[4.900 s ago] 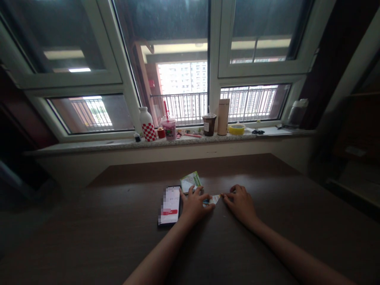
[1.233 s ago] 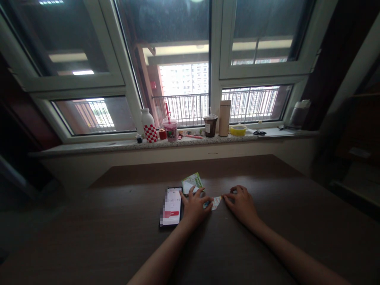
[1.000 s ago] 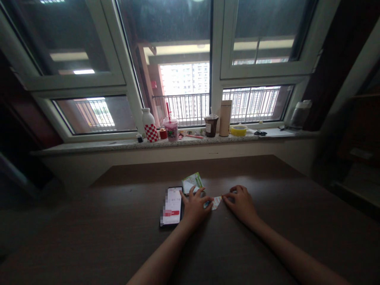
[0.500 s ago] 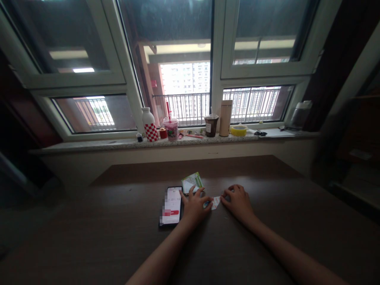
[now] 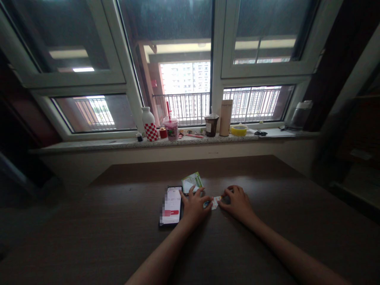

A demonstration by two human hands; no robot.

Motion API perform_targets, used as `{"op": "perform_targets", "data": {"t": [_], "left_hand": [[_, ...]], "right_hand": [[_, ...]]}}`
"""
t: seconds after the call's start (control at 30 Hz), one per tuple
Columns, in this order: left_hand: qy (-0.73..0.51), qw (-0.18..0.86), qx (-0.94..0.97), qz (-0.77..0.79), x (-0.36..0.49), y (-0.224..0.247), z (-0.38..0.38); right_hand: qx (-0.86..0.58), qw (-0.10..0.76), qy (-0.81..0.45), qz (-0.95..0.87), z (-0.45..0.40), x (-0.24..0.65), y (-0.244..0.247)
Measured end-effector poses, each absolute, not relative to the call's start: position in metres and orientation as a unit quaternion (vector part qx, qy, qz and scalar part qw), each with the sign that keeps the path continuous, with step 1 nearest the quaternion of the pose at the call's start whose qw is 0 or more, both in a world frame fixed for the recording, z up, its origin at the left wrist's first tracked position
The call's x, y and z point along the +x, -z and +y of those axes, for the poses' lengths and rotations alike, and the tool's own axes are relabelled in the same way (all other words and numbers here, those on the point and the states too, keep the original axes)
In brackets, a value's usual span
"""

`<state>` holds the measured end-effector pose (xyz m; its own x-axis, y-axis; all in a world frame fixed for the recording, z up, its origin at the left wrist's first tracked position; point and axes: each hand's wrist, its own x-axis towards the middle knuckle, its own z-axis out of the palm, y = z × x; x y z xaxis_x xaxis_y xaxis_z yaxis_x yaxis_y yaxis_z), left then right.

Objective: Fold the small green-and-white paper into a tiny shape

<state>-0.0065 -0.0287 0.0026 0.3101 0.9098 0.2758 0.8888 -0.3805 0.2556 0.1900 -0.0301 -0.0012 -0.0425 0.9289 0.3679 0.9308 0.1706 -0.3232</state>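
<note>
Centrally, on the dark table point(image 5: 97, 221), a small printed slip point(image 5: 215, 202) lies between the two hands. The left hand point(image 5: 195, 206) has its thumb and forefinger close together on the near-left end of the slip, a narrow grip that covers much of that end; the other fingers are spread. The right hand point(image 5: 239, 201) is at the opposite end, thumb and forefinger at the edge; its grip is partly hidden by its own curled fingers, and whether it pinches the slip or only touches it cannot be told. The slip's folds and print are too small to make out.

Beside the left hand lies a phone point(image 5: 172, 208), its screen lit and its left edge masked by blurred blocks. A green-and-white sheet point(image 5: 191, 182) lies just beyond, its near edge partly covered by the left fingers. Both forearms are cut off by the lower frame edge. Behind, the sill point(image 5: 113, 145) bears a checked bottle point(image 5: 151, 126), yellow tape point(image 5: 238, 130) and small items that are indistinct.
</note>
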Motion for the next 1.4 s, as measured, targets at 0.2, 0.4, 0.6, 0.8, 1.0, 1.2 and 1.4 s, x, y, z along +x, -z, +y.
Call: {"op": "perform_targets", "data": {"t": [0.2, 0.4, 0.6, 0.8, 1.0, 1.2, 1.4], "left_hand": [[-0.191, 0.025, 0.81, 0.554, -0.007, -0.002, -0.029], [-0.196, 0.025, 0.809, 0.554, -0.006, -0.002, -0.029], [-0.19, 0.026, 0.809, 0.556, -0.006, -0.003, -0.028], [-0.2, 0.023, 0.81, 0.551, -0.006, -0.003, -0.028], [-0.202, 0.025, 0.808, 0.553, -0.005, -0.003, -0.029], [-0.199, 0.022, 0.806, 0.557, -0.004, -0.003, -0.029], [-0.199, 0.023, 0.808, 0.554, -0.005, -0.003, -0.029]], "right_hand": [[-0.633, 0.251, -0.01, -0.732, -0.034, 0.19, 0.002], [-0.629, 0.25, -0.004, -0.736, -0.035, 0.189, 0.006], [-0.622, 0.26, 0.006, -0.739, -0.036, 0.188, 0.011], [-0.602, 0.3, -0.021, -0.74, -0.034, 0.193, 0.015], [-0.572, 0.362, -0.077, -0.732, -0.029, 0.199, 0.016], [-0.528, 0.364, -0.117, -0.759, -0.032, 0.201, 0.013], [-0.553, 0.353, -0.111, -0.746, -0.032, 0.2, 0.013]]}}
